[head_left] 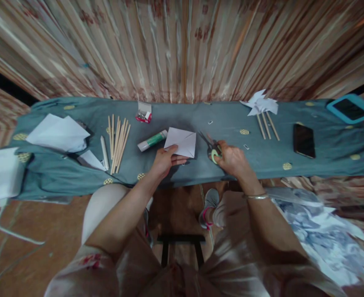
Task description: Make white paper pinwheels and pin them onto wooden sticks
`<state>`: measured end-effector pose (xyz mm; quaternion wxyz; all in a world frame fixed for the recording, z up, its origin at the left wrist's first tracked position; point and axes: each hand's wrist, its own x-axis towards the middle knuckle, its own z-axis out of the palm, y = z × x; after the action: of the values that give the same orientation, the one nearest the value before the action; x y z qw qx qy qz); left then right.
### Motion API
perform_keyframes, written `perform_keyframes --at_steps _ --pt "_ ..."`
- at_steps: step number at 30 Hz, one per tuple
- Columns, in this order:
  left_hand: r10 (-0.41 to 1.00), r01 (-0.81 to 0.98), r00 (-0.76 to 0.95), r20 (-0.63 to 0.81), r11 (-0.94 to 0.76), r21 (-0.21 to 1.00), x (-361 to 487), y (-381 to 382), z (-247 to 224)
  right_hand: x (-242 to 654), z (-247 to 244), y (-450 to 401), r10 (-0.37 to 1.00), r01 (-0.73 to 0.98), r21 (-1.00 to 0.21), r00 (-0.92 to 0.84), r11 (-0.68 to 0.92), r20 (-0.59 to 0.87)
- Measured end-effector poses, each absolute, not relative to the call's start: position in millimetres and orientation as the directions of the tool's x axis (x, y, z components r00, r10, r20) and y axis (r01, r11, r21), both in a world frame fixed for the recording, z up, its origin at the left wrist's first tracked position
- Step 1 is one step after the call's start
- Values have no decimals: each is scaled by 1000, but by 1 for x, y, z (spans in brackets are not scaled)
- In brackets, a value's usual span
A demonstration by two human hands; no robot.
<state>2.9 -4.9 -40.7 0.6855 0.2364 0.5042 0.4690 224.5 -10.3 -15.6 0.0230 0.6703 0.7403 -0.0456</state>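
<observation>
In the head view, my left hand (166, 159) grips a square white sheet of paper (181, 141), thumb on top and fingers underneath. Crease or cut lines run diagonally on the sheet from its corners. My right hand (233, 159) is closed on a pair of scissors (213, 151) with pale green handle loops. Their blades point up and left, just right of the paper and apart from it. Left of the paper lies a green and white glue stick (153, 140). Behind it stands a small open red and white box (144, 112) with small metal pieces inside.
Several wooden sticks (118, 144) and a white pen-like stick (104, 152) lie left, near folded white paper (58, 134). Paper pinwheels on sticks (262, 105), a phone (304, 140) and a blue-framed device (351, 108) are on the right. Paper scraps (320, 231) lie lower right.
</observation>
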Motion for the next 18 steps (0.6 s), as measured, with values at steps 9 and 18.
perform_keyframes --at_steps 9,18 --pt "869 -503 136 -475 474 723 -6 -29 -43 213 -13 -6 981 986 60 -145 153 -126" --pt "882 -305 167 -441 471 827 -11 -68 -47 193 -16 -3 965 960 -121 -259 253 -42"
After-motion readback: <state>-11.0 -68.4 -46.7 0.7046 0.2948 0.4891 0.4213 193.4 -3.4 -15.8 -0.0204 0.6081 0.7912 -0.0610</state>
